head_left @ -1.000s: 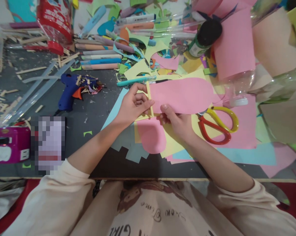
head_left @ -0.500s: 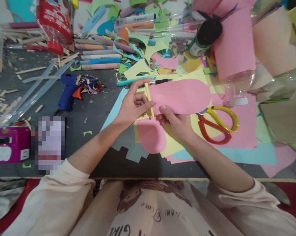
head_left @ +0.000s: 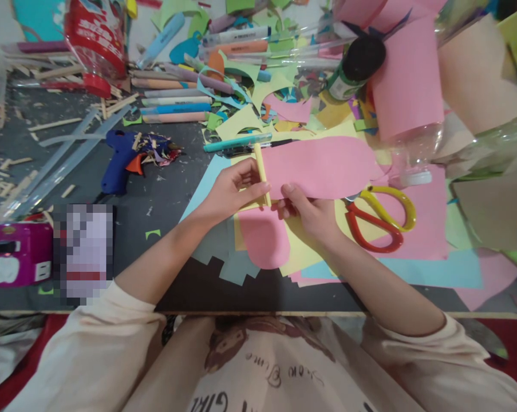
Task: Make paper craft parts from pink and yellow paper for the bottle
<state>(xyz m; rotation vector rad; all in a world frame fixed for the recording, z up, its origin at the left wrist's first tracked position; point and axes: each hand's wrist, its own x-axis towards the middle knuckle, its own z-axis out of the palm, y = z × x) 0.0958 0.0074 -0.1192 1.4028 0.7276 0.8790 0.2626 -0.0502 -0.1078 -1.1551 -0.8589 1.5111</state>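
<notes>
A long pink paper piece [head_left: 318,166] with a rounded right end is held above the yellow sheets. Along its left edge runs a narrow yellow strip [head_left: 261,171], pinched by my left hand [head_left: 236,189] between thumb and curled fingers. On the paper's lower edge, my right hand [head_left: 307,209] grips with the thumb on top and the fingers underneath, partly hidden. Below both hands lies a second rounded pink piece [head_left: 267,240]. Scissors [head_left: 378,220] with one yellow and one red handle rest just right of my right hand, their blades mostly covered.
A blue glue gun [head_left: 121,157] lies to the left, near clear glue sticks [head_left: 73,166]. Markers [head_left: 176,107] and paper scraps [head_left: 279,106] crowd the back. A black-capped bottle [head_left: 356,66] and a clear plastic bottle [head_left: 417,151] stand or lean at the right.
My left index finger has come down from the strip's top and curled in beside it. The pink paper's rounded end has shifted slightly right. My right hand has barely moved.
</notes>
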